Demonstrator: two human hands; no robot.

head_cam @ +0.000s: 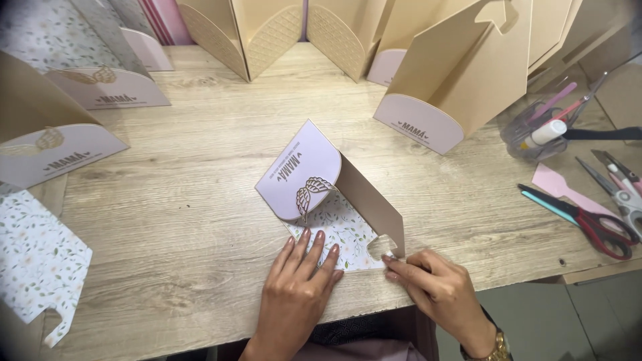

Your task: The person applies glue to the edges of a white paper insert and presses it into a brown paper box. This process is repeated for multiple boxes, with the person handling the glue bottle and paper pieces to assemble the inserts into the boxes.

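A paper box (334,194) lies on its side near the front edge of a wooden table (187,200), its lilac arched front with a cut-out butterfly (309,194) facing up and a floral liner (341,234) laid inside. The left hand (301,287) lies flat, fingers spread, pressing the liner down; the right hand (435,284) pinches the tan side panel's notched tab (389,249) at the liner's corner. By the look of it the liner is seated but this corner is not yet fixed, and the box is not yet stood up like the finished boxes (441,87) ranged along the back and left. Another floral sheet (37,261) waits at the left edge. Red scissors (588,220), a second pair (622,187) and a clear cup of tools (535,130) sit at right. Whether glue is on the liner cannot be seen; the palms hide its near edge, the far boxes are cut off by the frame, and the cup's contents are hard to make out
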